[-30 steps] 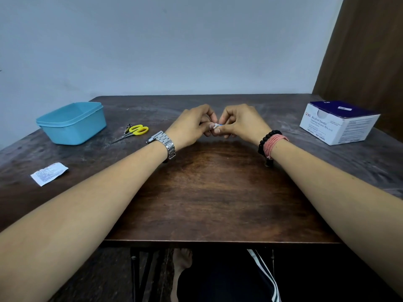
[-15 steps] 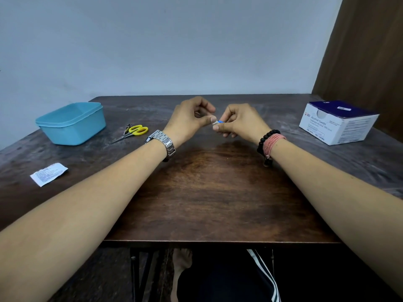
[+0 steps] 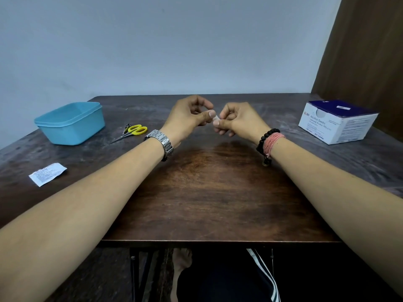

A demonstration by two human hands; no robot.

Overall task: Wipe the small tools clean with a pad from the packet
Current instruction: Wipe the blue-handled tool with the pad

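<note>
Dark wooden table [image 3: 207, 192], grey wall behind. Left hand [image 3: 187, 118] and right hand [image 3: 237, 120] raised at 12 o'clock, both pinching small white packet [image 3: 216, 119]. Scissors [image 3: 133, 131] at 10 o'clock beside tub [image 3: 72, 123]. Box [image 3: 335, 123] at 2 o'clock.

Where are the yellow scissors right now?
The scissors lie on the table, on the person's left side, between the blue tub and the left hand.
</note>
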